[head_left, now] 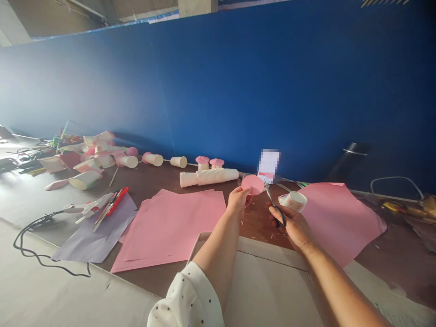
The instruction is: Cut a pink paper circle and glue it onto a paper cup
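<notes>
Between its thumb and fingers my left hand [239, 199] pinches a round piece of pink paper [252, 185], raised above the brown table. My right hand [293, 225] is closed around the black handles of a pair of scissors [279, 214]. The blades point up and away from me, with their tips close to the right edge of the pink circle; whether they touch it I cannot tell. A white paper cup with a printed pattern [295, 201] lies just beyond my right hand. Small paper scraps are scattered on the table below the hands.
Pink paper sheets [177, 222] lie to the left, another pink sheet [340, 213] to the right. A stack of paper cups [214, 176] lies behind. Further left are a red utility knife [114, 204], a glue gun [91, 206] and cup crafts [102, 154]. A blue partition [218, 91] bounds the back.
</notes>
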`<state>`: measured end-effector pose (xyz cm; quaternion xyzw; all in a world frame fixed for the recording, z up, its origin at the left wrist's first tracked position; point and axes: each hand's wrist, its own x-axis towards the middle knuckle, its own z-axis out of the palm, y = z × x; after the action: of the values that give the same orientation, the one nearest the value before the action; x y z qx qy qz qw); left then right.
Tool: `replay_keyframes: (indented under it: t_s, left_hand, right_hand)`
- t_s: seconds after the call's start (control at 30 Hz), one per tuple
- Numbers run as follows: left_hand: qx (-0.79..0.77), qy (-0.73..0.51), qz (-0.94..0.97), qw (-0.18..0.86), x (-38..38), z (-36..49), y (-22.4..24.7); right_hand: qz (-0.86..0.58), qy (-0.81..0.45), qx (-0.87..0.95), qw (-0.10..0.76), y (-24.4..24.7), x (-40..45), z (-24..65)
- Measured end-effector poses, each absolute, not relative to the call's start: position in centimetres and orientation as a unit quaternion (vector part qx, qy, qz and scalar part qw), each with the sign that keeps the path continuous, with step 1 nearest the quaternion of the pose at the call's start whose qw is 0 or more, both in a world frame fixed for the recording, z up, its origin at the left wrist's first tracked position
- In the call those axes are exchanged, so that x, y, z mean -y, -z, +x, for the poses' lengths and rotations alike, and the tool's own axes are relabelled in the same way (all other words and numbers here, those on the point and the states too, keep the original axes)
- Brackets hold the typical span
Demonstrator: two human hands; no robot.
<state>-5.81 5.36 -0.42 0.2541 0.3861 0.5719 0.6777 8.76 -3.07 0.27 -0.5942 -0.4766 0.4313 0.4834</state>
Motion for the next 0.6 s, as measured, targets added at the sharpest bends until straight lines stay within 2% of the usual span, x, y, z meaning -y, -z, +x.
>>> replay_keyframes:
  t_s: [0.6]
  left_hand:
    - [-0.402,-0.564,0.263,0.672,-5.0,-5.7,0.2]
  right_hand:
    - [-0.591,-0.418,0.505,0.47,0.7,2.6,9.6]
